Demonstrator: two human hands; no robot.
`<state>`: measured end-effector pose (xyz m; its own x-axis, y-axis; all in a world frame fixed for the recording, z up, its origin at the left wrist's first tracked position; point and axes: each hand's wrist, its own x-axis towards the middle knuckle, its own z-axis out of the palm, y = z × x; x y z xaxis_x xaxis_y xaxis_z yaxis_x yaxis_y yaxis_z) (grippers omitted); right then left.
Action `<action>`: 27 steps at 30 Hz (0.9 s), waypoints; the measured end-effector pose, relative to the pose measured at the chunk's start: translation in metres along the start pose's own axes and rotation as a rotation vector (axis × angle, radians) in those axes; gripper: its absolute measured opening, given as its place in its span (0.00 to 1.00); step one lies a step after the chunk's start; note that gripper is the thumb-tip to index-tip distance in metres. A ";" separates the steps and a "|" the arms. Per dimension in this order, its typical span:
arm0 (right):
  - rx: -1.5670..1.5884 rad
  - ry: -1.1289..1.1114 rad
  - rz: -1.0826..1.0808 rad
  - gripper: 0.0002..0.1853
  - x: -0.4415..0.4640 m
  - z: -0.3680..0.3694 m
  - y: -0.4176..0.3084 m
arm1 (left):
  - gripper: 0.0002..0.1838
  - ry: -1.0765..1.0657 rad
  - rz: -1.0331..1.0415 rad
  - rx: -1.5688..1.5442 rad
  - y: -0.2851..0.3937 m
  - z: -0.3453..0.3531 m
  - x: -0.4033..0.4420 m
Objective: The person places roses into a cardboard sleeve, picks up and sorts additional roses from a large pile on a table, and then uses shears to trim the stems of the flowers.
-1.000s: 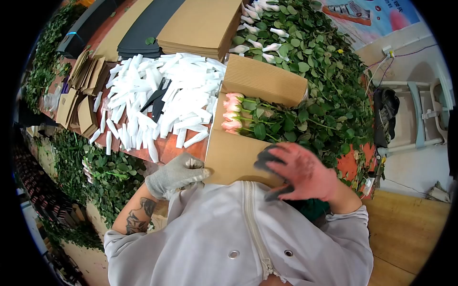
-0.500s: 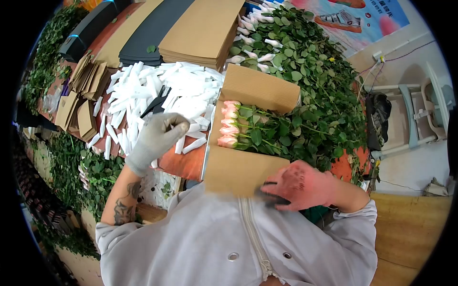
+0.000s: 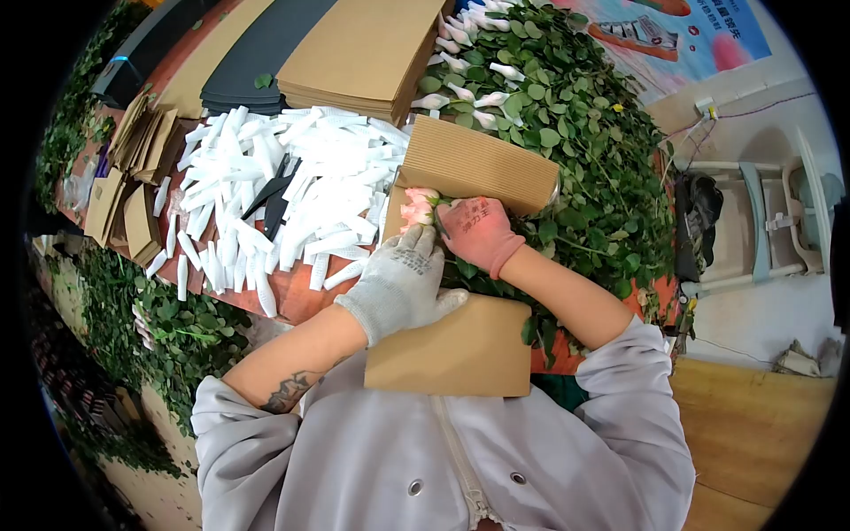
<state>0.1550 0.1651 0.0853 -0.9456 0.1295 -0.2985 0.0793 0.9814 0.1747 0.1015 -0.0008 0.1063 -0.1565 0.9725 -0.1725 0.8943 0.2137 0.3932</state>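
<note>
A row of pink roses (image 3: 419,207) lies on a sheet of brown corrugated cardboard (image 3: 478,164), heads to the left and leafy stems to the right. My left hand (image 3: 403,279), in a pale grey glove, rests over the lower rose heads with fingers stretched and thumb apart. Just right of the heads, my right hand (image 3: 481,234), in a pink glove, is curled down over the stems. Its fingertips are hidden, so what they hold does not show. The cardboard's near flap (image 3: 452,350) lies against my body, below both hands.
White mesh sleeves (image 3: 257,159) are heaped on the left with black scissors (image 3: 270,199) among them. Stacked brown cardboard sheets (image 3: 354,57) stand behind. Leafy rose stems (image 3: 584,168) cover the right side. Small cardboard pieces (image 3: 137,195) sit far left.
My left hand has come right and down onto the roses, its curled fingers now straightened. My right hand has moved up from the near flap to the stems. The flap shows closer to my body.
</note>
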 end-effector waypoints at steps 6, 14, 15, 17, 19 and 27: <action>-0.078 0.215 -0.199 0.10 0.001 0.017 0.007 | 0.41 0.052 -0.006 -0.075 -0.002 0.009 -0.003; -0.155 0.362 -0.264 0.09 -0.001 0.022 0.012 | 0.40 0.035 -0.024 -0.068 -0.002 0.010 -0.003; -0.156 0.363 -0.264 0.09 -0.001 0.022 0.011 | 0.40 0.021 -0.028 -0.075 -0.002 0.009 -0.002; -0.140 0.285 -0.220 0.10 0.000 0.024 0.010 | 0.39 0.053 -0.028 -0.078 -0.003 0.011 -0.003; -0.125 0.332 -0.231 0.09 -0.003 0.030 0.011 | 0.39 0.087 -0.022 -0.075 -0.002 0.006 -0.003; 0.025 0.224 0.019 0.06 -0.015 -0.020 -0.001 | 0.38 0.084 -0.098 -0.136 -0.015 0.006 0.014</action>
<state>0.1627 0.1598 0.1087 -0.9901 0.1159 -0.0794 0.1027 0.9828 0.1538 0.0887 0.0087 0.0928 -0.2797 0.9496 -0.1417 0.8088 0.3126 0.4981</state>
